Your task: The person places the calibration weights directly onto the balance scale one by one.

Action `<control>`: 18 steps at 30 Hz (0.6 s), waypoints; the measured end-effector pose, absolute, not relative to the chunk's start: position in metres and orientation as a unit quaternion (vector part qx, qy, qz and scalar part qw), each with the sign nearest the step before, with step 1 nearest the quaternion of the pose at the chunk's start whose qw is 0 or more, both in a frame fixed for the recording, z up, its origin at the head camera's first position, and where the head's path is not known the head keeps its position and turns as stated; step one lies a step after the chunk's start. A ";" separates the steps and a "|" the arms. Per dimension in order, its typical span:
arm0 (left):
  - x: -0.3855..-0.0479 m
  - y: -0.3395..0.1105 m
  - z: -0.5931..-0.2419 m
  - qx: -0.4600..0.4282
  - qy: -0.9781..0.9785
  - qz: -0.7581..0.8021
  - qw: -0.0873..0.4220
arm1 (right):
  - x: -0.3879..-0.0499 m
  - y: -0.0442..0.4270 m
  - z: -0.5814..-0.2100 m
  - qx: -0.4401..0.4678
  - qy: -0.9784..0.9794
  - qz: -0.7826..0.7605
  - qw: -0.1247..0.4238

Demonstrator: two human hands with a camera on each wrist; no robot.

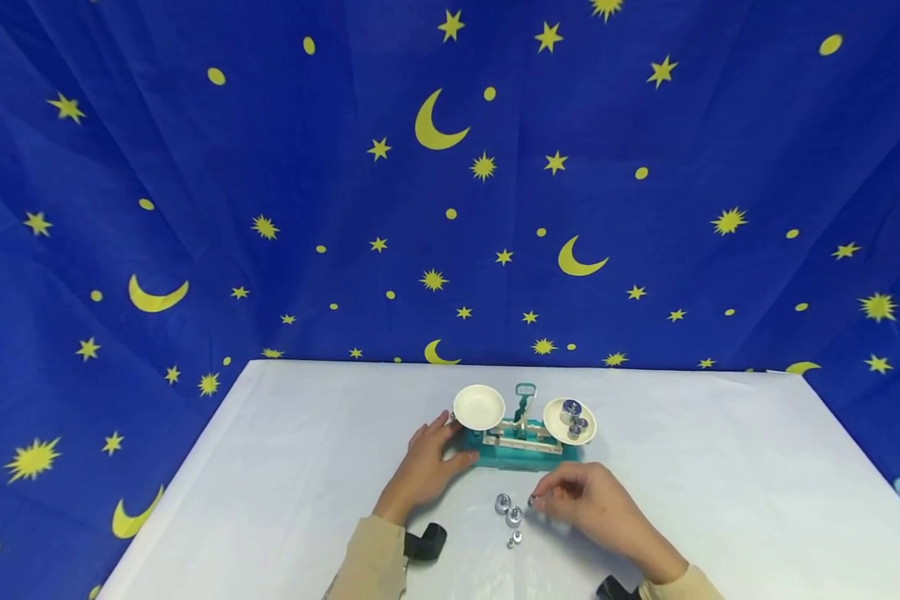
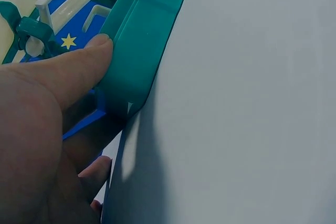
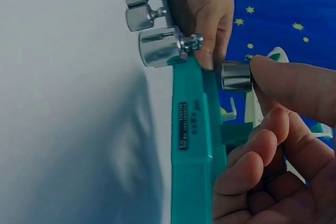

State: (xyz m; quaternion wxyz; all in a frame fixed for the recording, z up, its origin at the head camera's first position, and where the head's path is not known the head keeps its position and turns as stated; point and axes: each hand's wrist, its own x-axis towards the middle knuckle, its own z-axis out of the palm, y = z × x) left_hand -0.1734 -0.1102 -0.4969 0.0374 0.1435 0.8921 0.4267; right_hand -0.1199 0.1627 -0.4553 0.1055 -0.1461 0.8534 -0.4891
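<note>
A green balance scale (image 1: 523, 457) with two cream pans stands on the table. My left hand (image 1: 423, 467) grips the left end of its base; in the left wrist view the thumb (image 2: 89, 59) lies on the green edge, with other fingers partly hidden beyond it. Between thumb and fingertips, my right hand (image 1: 592, 506) pinches a small silver weight (image 3: 236, 77) by its knob, raised in front of the scale. The right pan (image 1: 553, 429) bears one larger weight (image 1: 572, 408) and smaller ones. The left pan (image 1: 479, 407) holds nothing visible.
Several silver weights (image 1: 513, 517) of differing sizes stand on the white table (image 1: 285, 500) in front of the scale, left of my right hand. Behind the table hangs a blue cloth (image 1: 345, 192) with yellow moons and stars. Black devices (image 1: 426, 542) are worn at both wrists.
</note>
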 end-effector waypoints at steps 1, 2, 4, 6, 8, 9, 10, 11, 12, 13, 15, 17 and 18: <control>-0.173 -0.110 -0.497 0.143 0.892 0.426 0.038 | -0.120 0.163 -0.454 -0.144 0.854 -0.490 0.102; -0.173 -0.111 -0.497 0.145 0.892 0.426 0.037 | -0.120 0.163 -0.453 -0.142 0.854 -0.490 0.099; -0.174 -0.111 -0.497 0.147 0.892 0.426 0.035 | -0.120 0.163 -0.451 -0.136 0.856 -0.490 0.091; -0.174 -0.110 -0.497 0.149 0.891 0.427 0.031 | -0.120 0.164 -0.448 -0.131 0.859 -0.489 0.082; -0.174 -0.110 -0.496 0.151 0.891 0.428 0.029 | -0.120 0.164 -0.445 -0.127 0.862 -0.485 0.071; -0.174 -0.110 -0.496 0.150 0.891 0.428 0.030 | -0.120 0.165 -0.445 -0.126 0.864 -0.483 0.063; -0.174 -0.110 -0.496 0.149 0.891 0.428 0.030 | -0.120 0.165 -0.444 -0.126 0.865 -0.482 0.055; -0.174 -0.110 -0.496 0.149 0.891 0.428 0.030 | -0.119 0.165 -0.443 -0.125 0.866 -0.482 0.047; -0.174 -0.110 -0.496 0.149 0.891 0.427 0.031 | -0.119 0.166 -0.442 -0.125 0.866 -0.482 0.040; -0.174 -0.110 -0.496 0.149 0.891 0.427 0.031 | -0.118 0.166 -0.442 -0.125 0.865 -0.484 0.033; -0.174 -0.110 -0.496 0.148 0.892 0.427 0.032 | -0.117 0.167 -0.441 -0.126 0.862 -0.490 0.021; -0.173 -0.109 -0.496 0.147 0.892 0.427 0.033 | -0.117 0.167 -0.439 -0.125 0.860 -0.495 0.014; -0.173 -0.109 -0.496 0.146 0.891 0.428 0.034 | -0.116 0.167 -0.439 -0.123 0.860 -0.495 0.012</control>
